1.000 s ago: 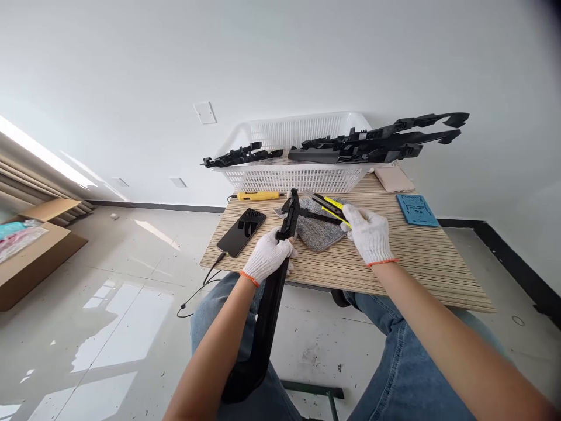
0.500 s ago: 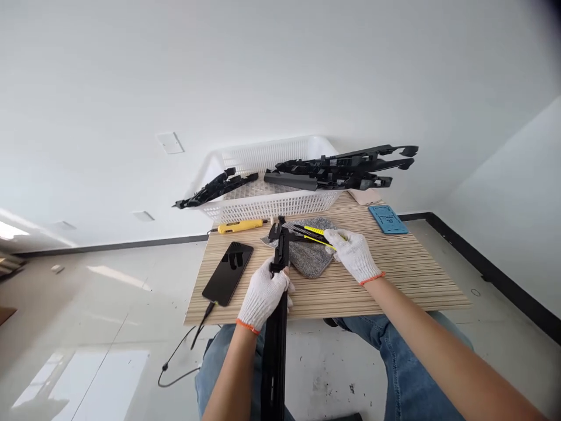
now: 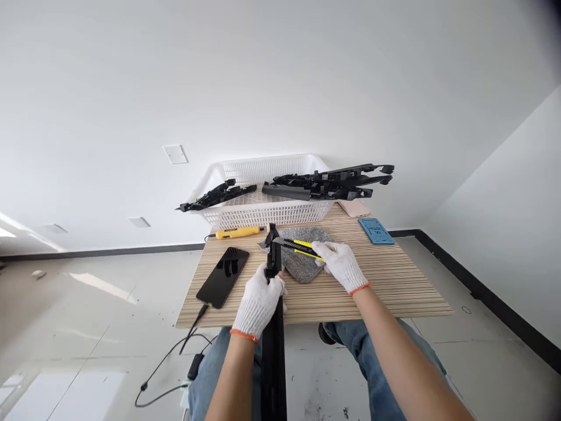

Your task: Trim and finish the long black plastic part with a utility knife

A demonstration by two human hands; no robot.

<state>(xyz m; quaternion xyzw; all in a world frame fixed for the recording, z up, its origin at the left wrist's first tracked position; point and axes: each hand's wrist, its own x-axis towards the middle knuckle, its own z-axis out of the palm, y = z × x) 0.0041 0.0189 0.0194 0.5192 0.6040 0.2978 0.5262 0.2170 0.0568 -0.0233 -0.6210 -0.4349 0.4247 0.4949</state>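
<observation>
My left hand (image 3: pixel 258 301), in a white knit glove, is closed around a long black plastic strip (image 3: pixel 274 356). The strip runs from the table down between my knees, and its clipped upper end points away from me. In my gloved right hand (image 3: pixel 342 264) is a yellow and black utility knife (image 3: pixel 302 247). The knife's blade lies close against the strip's upper end; whether it touches, I cannot tell. Beneath the knife and the strip's end a grey cloth (image 3: pixel 307 270) rests on the table.
Behind stands a white plastic basket (image 3: pixel 272 215) with several black plastic parts (image 3: pixel 324 181) sticking out. A yellow corded tool (image 3: pixel 238 233) lies before it. A black phone (image 3: pixel 223 276) with a cable is on the left; a blue plate (image 3: pixel 376 231) lies right on the striped table (image 3: pixel 394 286).
The camera view has shifted slightly. My right hand has brought the knife a little closer across the strip's upper end. My left hand keeps its grip on the strip.
</observation>
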